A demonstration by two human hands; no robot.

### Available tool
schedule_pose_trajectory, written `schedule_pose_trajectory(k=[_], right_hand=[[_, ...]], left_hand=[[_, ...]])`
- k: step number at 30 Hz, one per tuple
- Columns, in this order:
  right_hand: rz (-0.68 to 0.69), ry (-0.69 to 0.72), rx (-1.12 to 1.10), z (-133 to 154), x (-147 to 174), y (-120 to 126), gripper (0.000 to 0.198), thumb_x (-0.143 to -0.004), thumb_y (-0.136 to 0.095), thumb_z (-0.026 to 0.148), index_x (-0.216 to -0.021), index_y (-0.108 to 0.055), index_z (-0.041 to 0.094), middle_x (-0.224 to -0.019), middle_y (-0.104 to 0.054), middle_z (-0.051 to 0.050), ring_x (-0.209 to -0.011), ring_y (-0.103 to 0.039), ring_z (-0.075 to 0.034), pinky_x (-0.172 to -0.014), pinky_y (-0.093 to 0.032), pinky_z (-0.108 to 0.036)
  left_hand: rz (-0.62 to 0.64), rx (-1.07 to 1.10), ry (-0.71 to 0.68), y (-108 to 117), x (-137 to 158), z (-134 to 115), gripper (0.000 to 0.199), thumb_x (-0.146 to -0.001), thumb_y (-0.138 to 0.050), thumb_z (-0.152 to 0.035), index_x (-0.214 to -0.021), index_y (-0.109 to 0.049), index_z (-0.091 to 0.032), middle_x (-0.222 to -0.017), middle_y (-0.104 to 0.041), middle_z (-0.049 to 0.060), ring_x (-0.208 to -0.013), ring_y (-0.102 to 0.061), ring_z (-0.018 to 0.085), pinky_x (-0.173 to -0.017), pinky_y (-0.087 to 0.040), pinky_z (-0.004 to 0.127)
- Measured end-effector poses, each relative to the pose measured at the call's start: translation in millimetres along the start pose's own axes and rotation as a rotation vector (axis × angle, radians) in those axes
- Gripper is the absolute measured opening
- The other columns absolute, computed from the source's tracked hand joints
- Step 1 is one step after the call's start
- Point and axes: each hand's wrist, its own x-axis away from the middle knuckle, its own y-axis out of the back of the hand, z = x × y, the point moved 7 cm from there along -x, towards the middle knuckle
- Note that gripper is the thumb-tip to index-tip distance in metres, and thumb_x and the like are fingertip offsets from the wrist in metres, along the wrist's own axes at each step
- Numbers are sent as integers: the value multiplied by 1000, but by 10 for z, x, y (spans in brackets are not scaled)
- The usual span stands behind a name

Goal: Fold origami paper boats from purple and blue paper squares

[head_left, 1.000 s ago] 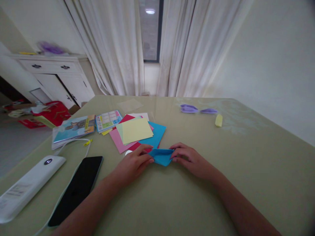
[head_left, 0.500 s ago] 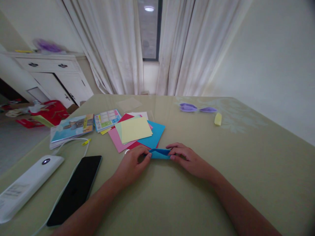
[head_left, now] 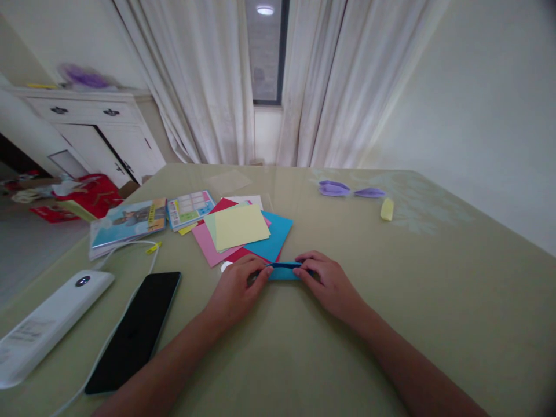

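A narrow folded blue paper (head_left: 284, 273) lies low over the table in front of me, its top fold standing slightly raised as a dark blue slit. My left hand (head_left: 237, 289) pinches its left end between thumb and fingers. At the other end, my right hand (head_left: 328, 284) grips it the same way, thumb on the near face and fingers behind. Just beyond the hands is a fanned pile of coloured paper sheets (head_left: 242, 227), pale yellow on top, with pink, red, green and blue beneath.
Folded purple paper pieces (head_left: 333, 188) and a small yellow folded piece (head_left: 387, 209) lie at the far right. On the left are a booklet (head_left: 130, 223), a patterned paper pack (head_left: 190, 208), a black phone (head_left: 134, 333), a white device (head_left: 54, 327) and a white cable (head_left: 125, 307).
The raised fold of the blue paper has come down and its slit is narrower. My right thumb has moved left along the near face.
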Motion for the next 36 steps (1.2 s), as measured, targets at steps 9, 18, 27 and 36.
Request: schedule_pose_trajectory(k=[9, 18, 27, 36], right_hand=[[-142, -5, 55, 58, -19, -4, 12, -97, -74, 19, -85, -72, 21, -103, -81, -7, -97, -74, -24, -90, -55, -38], [-181, -37, 160, 59, -35, -9, 14, -92, -82, 20, -83, -71, 21, -87, -75, -5, -86, -69, -26, -78, -50, -36], [-179, 49, 112, 100, -24, 110, 13, -98, -79, 29, -90, -71, 21, -90, -74, -4, -88, -69, -23, -82, -54, -35], [35, 255, -76, 203, 24, 121, 8, -107, -64, 23, -105, -72, 22, -121, -75, -9, -108, -74, -22, -96, -57, -36]], left_hand=[[13, -213, -98, -71, 11, -7, 7, -106, -62, -26, -108, -67, -20, -100, -74, 5, -92, -71, 23, -81, -55, 34], [172, -339, -328, -116, 26, -26, 17, -100, -71, -21, -117, -72, -23, -120, -74, 9, -110, -71, 26, -93, -60, 38], [146, -334, -443, -10, 71, -147, 30, -103, -54, -10, -127, -66, -23, -122, -72, 10, -111, -70, 24, -92, -62, 37], [36, 3, -243, 99, 64, -143, 18, -104, -66, -29, -122, -69, -24, -117, -76, 7, -106, -74, 21, -93, -60, 34]])
